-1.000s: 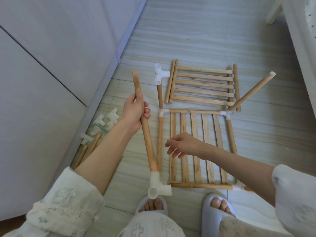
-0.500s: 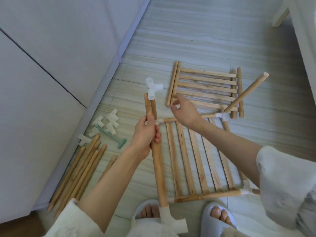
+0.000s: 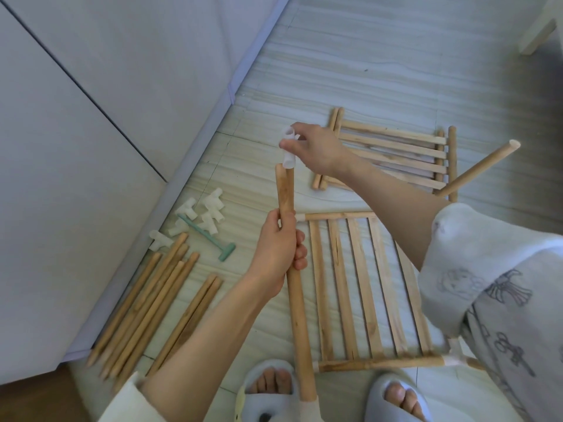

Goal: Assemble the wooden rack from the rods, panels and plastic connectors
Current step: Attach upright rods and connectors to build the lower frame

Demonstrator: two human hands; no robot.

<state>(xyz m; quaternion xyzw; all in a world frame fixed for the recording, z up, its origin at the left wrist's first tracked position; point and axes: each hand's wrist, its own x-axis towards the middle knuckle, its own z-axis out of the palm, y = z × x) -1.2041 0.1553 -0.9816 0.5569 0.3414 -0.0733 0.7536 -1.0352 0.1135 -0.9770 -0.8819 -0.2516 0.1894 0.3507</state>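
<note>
The left hand [image 3: 278, 254] grips a long wooden rod [image 3: 292, 269] at mid-length, holding it steeply raised over the floor [image 3: 396, 56]. The right hand [image 3: 316, 150] pinches a white plastic connector [image 3: 288, 149] seated on a second rod's far tip, just beside the first. The near slatted panel [image 3: 365, 287] lies flat to the right; another panel [image 3: 393, 153] lies farther off. Spare rods [image 3: 146, 306] and loose connectors [image 3: 204, 216] lie to the left — beside a green tool [image 3: 210, 239].
</note>
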